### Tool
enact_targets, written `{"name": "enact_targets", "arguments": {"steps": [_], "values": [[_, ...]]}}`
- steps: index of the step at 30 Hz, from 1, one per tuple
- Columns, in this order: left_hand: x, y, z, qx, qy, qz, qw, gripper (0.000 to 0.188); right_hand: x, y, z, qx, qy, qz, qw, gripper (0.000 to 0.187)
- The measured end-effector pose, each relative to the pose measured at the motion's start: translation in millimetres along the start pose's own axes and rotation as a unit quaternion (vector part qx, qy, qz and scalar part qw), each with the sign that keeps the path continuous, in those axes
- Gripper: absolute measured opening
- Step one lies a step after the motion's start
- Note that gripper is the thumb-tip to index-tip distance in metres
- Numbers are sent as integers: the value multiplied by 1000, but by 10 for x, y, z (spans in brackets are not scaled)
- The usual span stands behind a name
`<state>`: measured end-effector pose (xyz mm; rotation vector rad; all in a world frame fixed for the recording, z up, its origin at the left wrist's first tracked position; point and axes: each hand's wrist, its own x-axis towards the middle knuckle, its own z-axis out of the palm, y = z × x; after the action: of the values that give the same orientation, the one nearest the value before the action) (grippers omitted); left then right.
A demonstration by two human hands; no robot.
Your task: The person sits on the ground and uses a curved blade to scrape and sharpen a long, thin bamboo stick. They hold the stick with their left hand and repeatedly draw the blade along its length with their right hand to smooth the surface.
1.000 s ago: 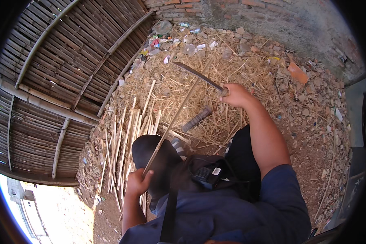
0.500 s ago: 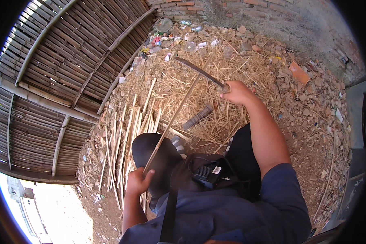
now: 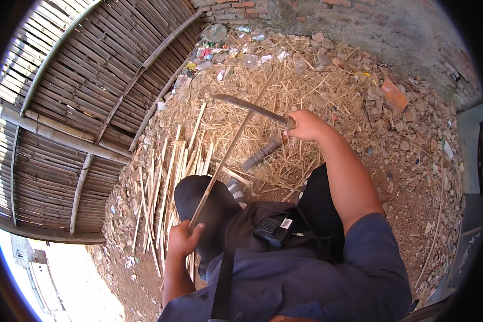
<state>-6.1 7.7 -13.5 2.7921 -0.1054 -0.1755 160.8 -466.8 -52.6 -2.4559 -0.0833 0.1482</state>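
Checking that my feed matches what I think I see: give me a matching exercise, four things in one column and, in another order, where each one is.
Things:
1. Knife
2. Long strip
3. Loose strips
4. Orange slab

Places:
A. Lying in the right half of the view
B. Gripped in the left hand
C. Lying in the left half of the view
D. Gripped in the right hand

Right pairs: 1-D, 2-B, 3-C, 4-A
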Motion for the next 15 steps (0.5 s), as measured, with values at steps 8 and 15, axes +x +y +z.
{"name": "enact_targets", "arguments": {"steps": [8, 15], "values": [[25, 61, -46, 10, -28, -8, 1000, 53, -243, -314, 88, -30, -71, -33, 997, 30], [-10, -17, -31, -3, -21, -25, 999, 53, -118, -312, 80, -29, -92, -66, 993, 33]]}}
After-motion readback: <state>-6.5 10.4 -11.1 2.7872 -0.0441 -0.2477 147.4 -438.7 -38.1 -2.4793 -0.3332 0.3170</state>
